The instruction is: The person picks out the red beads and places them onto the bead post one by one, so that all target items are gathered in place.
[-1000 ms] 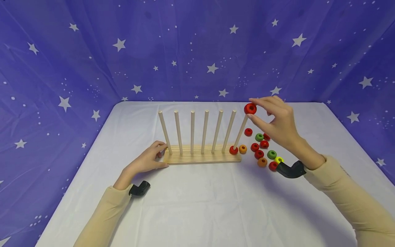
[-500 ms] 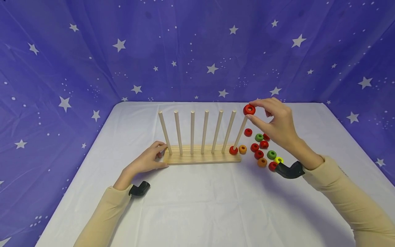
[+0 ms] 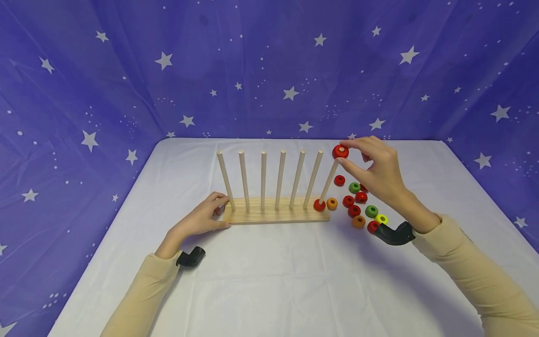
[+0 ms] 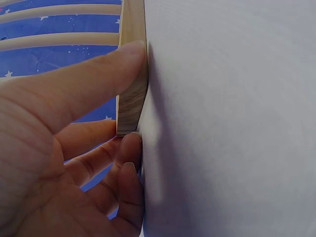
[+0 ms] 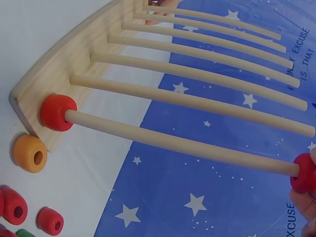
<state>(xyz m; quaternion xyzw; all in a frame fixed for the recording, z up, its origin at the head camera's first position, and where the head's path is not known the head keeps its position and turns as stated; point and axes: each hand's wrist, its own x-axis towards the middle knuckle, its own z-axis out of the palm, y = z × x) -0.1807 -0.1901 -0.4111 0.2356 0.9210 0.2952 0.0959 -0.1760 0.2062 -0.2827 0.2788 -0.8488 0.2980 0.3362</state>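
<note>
A wooden board [image 3: 275,216] carries a row of several upright pegs. At the foot of the rightmost peg [image 3: 328,181] sits a red bead [image 3: 319,205]. My right hand [image 3: 376,166] pinches another red bead [image 3: 340,152] between thumb and fingers at that peg's top; the peg's end shows in the bead's hole. In the right wrist view, the pinched bead [image 5: 303,173] is around the peg tip. My left hand [image 3: 204,216] grips the board's left end, thumb along the front edge and fingers at the end, as the left wrist view also shows.
An orange bead [image 3: 332,203] lies against the board's right end. Further right, loose red, green, orange and yellow beads [image 3: 371,211] are scattered on the white cloth [image 3: 261,281], below my right forearm. A blue star-patterned curtain [image 3: 252,56] hangs behind and at the sides.
The red bead in my right hand has tilted flatter and come down slightly onto the tip of the rightmost peg. My left hand has stayed at the board.
</note>
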